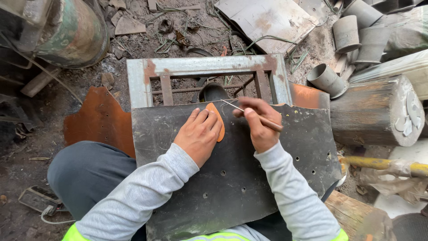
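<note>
The template [217, 119], a small orange teardrop-shaped piece, lies flat on the dark sheet [232, 174], near the sheet's far edge. The left hand [199, 134] presses it down, fingers spread flat and close together over its left part. It looks thin, light and stiff, and likely to slide on the smooth metal unless weighted from above, so flat finger pressure suits it better than an edge pinch.

The right hand [261, 122], just right of the template, has its fingers closed in a pen grip around a thin scriber [252, 114], whose tip sits at the template's top right edge. The scriber seems rigid and slim; holding it low near the point gives control.

The sheet rests across the person's lap, scratched and drilled with small holes; it looks heavy, stiff and sharp-edged.

Beyond the template stands a rusty grey frame [205, 67]. Left of the sheet lies a rust-brown plate [100, 120]. Right of it is a log [374, 111], with grey cups [347, 33] behind. No labels or signs show.
</note>
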